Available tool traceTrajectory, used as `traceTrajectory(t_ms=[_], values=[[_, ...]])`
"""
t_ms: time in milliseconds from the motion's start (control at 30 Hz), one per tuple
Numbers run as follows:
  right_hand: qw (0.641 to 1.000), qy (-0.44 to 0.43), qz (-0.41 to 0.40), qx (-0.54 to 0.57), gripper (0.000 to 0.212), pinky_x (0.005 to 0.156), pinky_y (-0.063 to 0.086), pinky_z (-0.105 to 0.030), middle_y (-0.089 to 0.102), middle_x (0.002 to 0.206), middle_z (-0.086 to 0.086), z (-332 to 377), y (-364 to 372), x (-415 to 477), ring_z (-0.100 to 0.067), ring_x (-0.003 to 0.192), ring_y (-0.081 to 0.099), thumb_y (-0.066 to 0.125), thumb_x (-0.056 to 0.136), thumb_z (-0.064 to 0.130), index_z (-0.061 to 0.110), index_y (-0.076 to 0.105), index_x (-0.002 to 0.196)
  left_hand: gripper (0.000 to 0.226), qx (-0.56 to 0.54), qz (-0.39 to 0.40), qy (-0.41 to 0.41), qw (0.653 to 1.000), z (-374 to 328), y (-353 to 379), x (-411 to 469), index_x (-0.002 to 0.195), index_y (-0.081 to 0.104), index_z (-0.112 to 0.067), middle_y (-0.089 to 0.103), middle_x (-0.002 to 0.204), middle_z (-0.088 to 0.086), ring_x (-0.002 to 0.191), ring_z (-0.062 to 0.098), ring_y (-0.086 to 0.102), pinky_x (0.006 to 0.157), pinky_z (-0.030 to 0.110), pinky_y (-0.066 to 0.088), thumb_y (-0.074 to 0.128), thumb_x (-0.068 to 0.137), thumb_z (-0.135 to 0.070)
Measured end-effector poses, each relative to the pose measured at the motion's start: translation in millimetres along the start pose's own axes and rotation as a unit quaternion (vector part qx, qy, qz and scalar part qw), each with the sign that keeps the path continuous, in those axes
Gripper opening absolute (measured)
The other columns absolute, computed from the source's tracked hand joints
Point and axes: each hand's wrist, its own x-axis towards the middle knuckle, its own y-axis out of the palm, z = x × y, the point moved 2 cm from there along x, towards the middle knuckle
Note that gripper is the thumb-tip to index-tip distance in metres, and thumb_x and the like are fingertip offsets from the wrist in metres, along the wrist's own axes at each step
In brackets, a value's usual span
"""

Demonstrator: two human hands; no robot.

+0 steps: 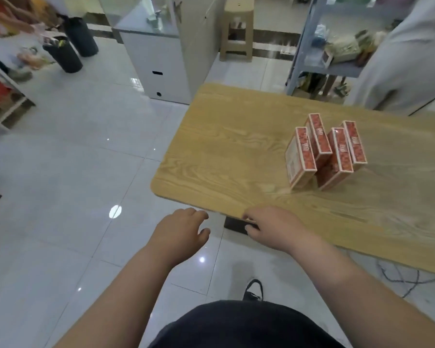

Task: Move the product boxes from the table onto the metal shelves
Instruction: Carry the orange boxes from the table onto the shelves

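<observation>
Several red and white product boxes (324, 151) stand on edge, close together, on the wooden table (224, 151) toward its right side. My left hand (181, 229) hangs over the floor just off the table's near corner, fingers loosely curled, holding nothing. My right hand (271, 228) is at the table's near edge with relaxed fingers, also empty. Both hands are well short of the boxes. A grey metal shelf unit (337, 69) stands beyond the table at the upper right, with assorted items on it.
A person in light clothing (407, 59) stands at the table's far right. A white cabinet (161, 61) and a beige plastic stool (237, 28) stand behind the table. Two black bins (70, 46) and another shelf (3, 96) are on the left. Cables (399, 277) lie under the table.
</observation>
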Motion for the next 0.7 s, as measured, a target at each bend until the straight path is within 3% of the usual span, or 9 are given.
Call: traceTrajectory(t_ms=[200,433,700], values=[[0.995,0.083,-0.008,0.049,0.037,0.087,0.051,-0.037,0.063,0.132,0.006,-90.9,-14.7,-11.3,-0.020,0.117,0.059,0.048,0.098,0.040,0.032,0.057,0.133,0.040,-0.014,0.008,0.054,0.998,-67.5,-1.2,72.9,0.135,0.054,-0.027,0.060,0.123,-0.006,0.115,0.018,0.055,0.085,0.034,0.049,0.048,0.098,-0.042],[0.979,0.165,-0.038,0.114,0.038,0.095,0.049,-0.032,0.063,0.133,0.008,-143.3,-21.7,-4.1,-0.013,0.123,0.058,0.052,0.097,0.036,0.029,0.060,0.133,0.043,-0.013,0.057,0.120,0.991,-93.4,10.2,138.7,0.139,0.047,-0.028,0.057,0.128,-0.005,0.116,0.021,0.054,0.086,0.038,0.052,0.047,0.098,-0.042],[0.964,0.232,-0.108,0.064,0.027,0.080,0.054,-0.041,0.067,0.112,0.004,-173.3,-80.4,2.9,-0.021,0.104,0.063,0.052,0.091,0.035,0.030,0.064,0.115,0.049,-0.001,0.056,0.263,0.963,-125.0,-4.4,225.6,0.144,0.040,-0.024,0.055,0.130,0.002,0.116,0.025,0.054,0.083,0.039,0.051,0.047,0.098,-0.040]])
